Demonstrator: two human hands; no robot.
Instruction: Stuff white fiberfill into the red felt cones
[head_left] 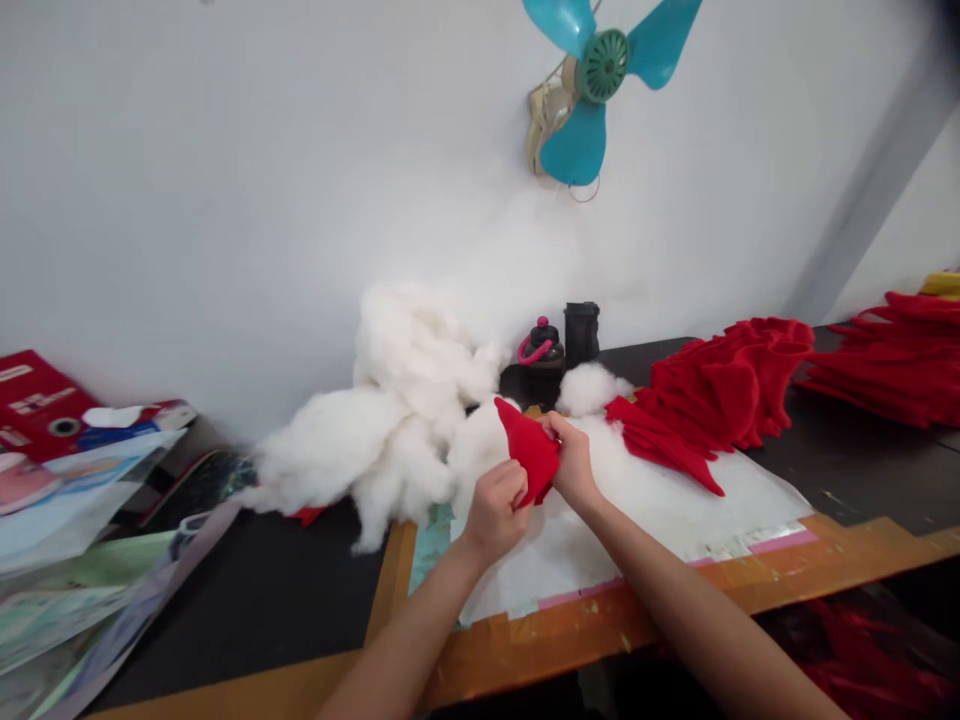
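A red fabric piece (pixel 529 450), pointed at its upper left, is held up over the white sheet (pixel 570 555) on the table. My left hand (pixel 495 510) is closed on its lower left edge, the fingers curled in a fist. On the other side my right hand (pixel 571 455) grips the right edge, with its fingertips partly hidden by the cloth. Behind and to the left of the hands lies a large fluffy heap of white stuffing (pixel 412 390). A smaller tuft of stuffing (pixel 591 388) sits just beyond my right hand.
Red fabric pieces (pixel 720 390) are piled to the right, with another red stack (pixel 900 360) farther right. A bottle with a pink strap (pixel 543 350) and a black cup (pixel 582 332) stand at the back. Papers and packets (pixel 82 560) cover the left side. A blue fan (pixel 604 65) hangs on the wall.
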